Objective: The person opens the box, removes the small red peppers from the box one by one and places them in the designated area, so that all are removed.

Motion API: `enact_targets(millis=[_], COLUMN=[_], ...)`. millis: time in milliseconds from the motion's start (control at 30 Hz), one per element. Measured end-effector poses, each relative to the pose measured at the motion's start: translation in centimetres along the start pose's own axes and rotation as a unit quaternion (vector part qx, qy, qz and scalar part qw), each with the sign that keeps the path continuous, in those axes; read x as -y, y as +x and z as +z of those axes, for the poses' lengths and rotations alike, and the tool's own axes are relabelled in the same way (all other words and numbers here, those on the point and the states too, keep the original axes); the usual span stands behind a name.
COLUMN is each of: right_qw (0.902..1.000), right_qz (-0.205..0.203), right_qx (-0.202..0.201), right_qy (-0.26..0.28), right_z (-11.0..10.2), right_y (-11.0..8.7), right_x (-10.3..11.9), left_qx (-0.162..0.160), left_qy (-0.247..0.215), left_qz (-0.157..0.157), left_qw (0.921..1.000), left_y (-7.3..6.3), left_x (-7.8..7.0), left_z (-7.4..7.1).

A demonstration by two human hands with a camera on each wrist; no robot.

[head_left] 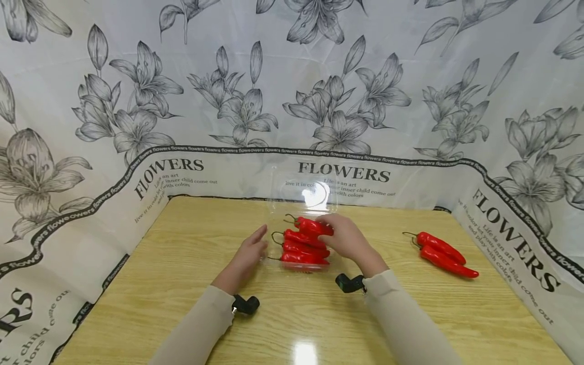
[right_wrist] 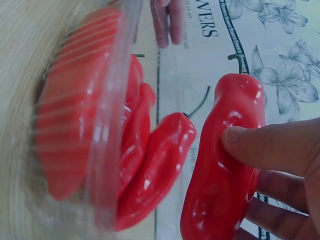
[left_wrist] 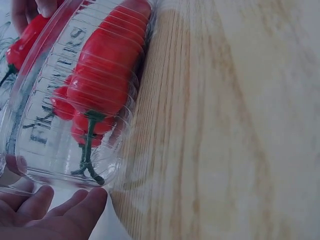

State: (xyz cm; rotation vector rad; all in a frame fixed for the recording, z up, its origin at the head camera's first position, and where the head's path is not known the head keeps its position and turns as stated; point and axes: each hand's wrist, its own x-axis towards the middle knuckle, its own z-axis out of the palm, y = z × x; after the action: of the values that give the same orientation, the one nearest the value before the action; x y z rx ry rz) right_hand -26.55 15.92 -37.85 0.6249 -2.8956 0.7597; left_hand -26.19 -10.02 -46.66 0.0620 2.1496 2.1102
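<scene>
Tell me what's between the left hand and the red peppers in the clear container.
The end wall of the clear container, then green stems; the left wrist view shows it.

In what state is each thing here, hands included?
Clear container: open
Lid: raised, at the back
One red pepper: held in the right hand
Right hand: gripping that pepper
Left hand: fingers extended beside the container
Other peppers in the container: lying close together
Two peppers at right: lying together outside the container
</scene>
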Motion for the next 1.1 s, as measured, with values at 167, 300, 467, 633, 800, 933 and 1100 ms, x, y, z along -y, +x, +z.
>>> enact_targets(millis=[167,300,467,633,800,933,1100], right_qw=[0.9997,0.9994,0.9993,0.9986,0.9974,0.9962,0.9952], right_qz=[-0.004,-0.006,0.004,0.019,0.044,0.061,0.069], right_qx=[-0.021,-0.03,-0.033,-0.042,-0.041,-0.039,-0.035], right_qy=[-0.014,-0.016,-0.016,-0.028,-0.039,-0.048,-0.061], right_z=[-0.9,-1.5,-2.3,-3.4,-4.2,-5.0,-6.1], right_y=[-0.5,-1.0,-1.7,-2.6,-3.4,-4.0,-4.8], right_x=[-0.8,-1.3,-2.2,-3.5,-5.1,-6.2,-7.4], left_qx=[-0.004,-0.004,-0.005,-0.006,-0.003,-0.005,-0.006], left_qy=[0.001,-0.002,-0.002,0.001,-0.001,-0.006,-0.004], left_qz=[0.002,0.006,0.009,0.002,0.002,0.005,0.004], left_qw=[1.0,1.0,0.9999,1.0,1.0,1.0,1.0], left_y=[-0.1,0.0,0.0,0.0,0.0,0.1,-0.1], left_x=[0.1,0.3,0.3,0.1,0.2,0.2,0.1], left_z=[0.0,0.0,0.1,0.1,0.0,0.0,0.1])
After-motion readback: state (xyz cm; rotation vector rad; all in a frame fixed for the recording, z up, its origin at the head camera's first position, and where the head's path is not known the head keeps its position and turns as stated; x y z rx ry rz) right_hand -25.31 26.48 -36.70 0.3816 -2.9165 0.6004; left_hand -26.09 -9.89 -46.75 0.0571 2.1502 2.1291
